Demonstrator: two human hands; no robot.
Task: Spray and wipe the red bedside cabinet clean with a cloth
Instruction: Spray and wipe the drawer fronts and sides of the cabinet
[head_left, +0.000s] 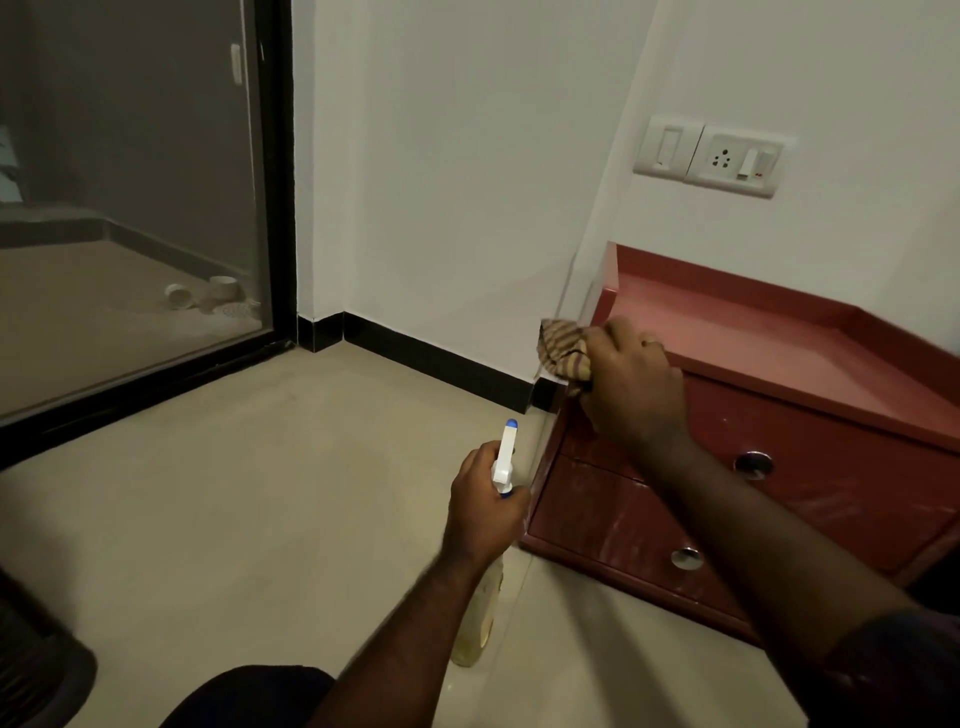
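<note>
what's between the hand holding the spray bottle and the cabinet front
Nothing: in the head view, only bare floor separates the left hand from the red cabinet.

No text, label, brand or number can be read anywhere, neither on the spray bottle (503, 470) nor on the wall socket plate (732, 161), which show only plain surfaces.

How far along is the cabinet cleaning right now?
Midway, it seems. Done: the drawer fronts show whitish smears, so spray looks applied. In hand: the right hand presses the cloth at the cabinet's top left corner, while the left hand holds the spray bottle. Left: wiping those smeared fronts; whether the top is finished is unclear.
</note>
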